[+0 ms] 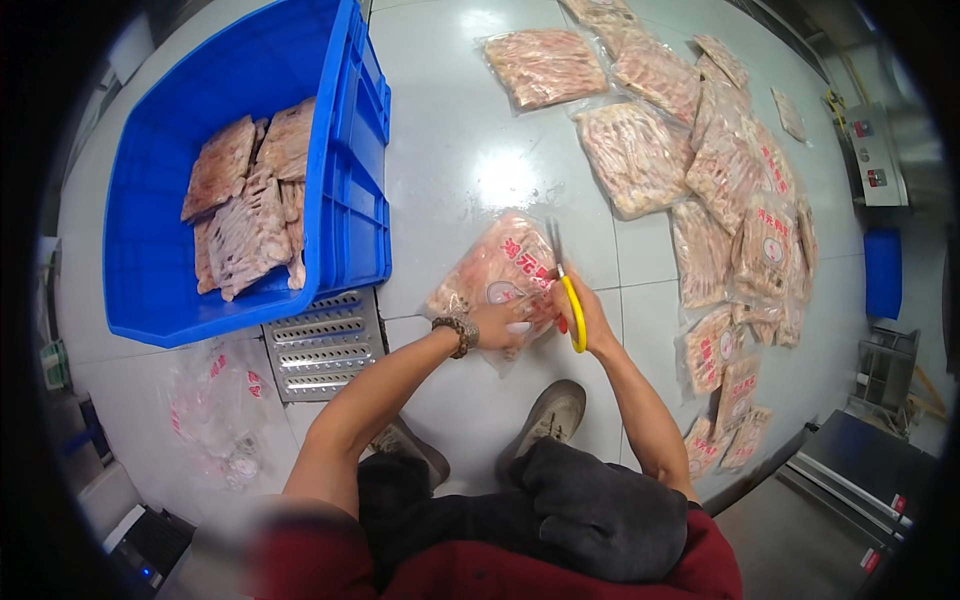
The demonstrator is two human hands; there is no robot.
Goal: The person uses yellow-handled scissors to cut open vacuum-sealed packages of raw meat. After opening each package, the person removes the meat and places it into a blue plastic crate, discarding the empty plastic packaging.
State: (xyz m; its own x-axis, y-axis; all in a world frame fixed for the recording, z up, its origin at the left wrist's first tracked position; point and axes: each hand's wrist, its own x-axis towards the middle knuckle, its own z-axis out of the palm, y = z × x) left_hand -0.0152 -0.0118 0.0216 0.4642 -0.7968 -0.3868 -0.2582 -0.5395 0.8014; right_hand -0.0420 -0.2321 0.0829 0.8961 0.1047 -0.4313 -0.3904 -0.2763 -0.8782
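On the floor in front of my shoes lies a clear plastic bag of frozen meat (487, 258) with red print, tilted between my hands. My left hand (495, 328), with a beaded bracelet at the wrist, grips the near part of the bag. Yellow-handled scissors (575, 312) are in my right hand (597, 322), at the bag's right edge. Their metal blades point away from me along that edge and look slightly apart. Part of the other handle, in red, shows beside my fingers. Just where the blades meet the plastic is hard to see.
A large blue crate (350, 190) at the left holds several unwrapped frozen meat slabs (245, 232). Many bagged slabs (635, 155) lie spread along the right. Crumpled empty bags (212, 410) sit by a metal drain grate (325, 350). Steel equipment (840, 480) stands at the lower right.
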